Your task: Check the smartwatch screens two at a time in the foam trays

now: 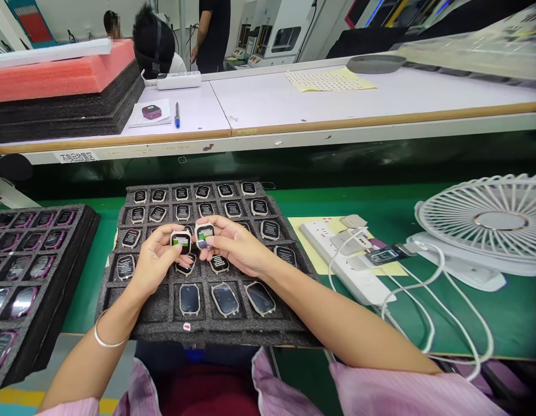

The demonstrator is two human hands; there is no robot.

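Note:
My left hand (157, 257) is closed on a smartwatch body (180, 242) without a strap, its screen lit with green and white. Right beside it, my right hand (233, 245) grips a second smartwatch (204, 233) with a similar lit screen, the thumb lying over its lower part. Both are held above a black foam tray (153, 332) with rows of square pockets. Watches with white text on dark screens fill many pockets. In the front row, three watches, one of them this dark-screened watch (189, 299), show no text. My hands and forearms hide some pockets.
At left stands another foam tray (84, 231) of purple-rimmed watches. To the right are a white power strip (324, 242), looping cables and a white fan (488, 219). A raised shelf (259, 110) behind carries foam stacks, a pen (177, 115) and a purple watch (151, 111). People are beyond.

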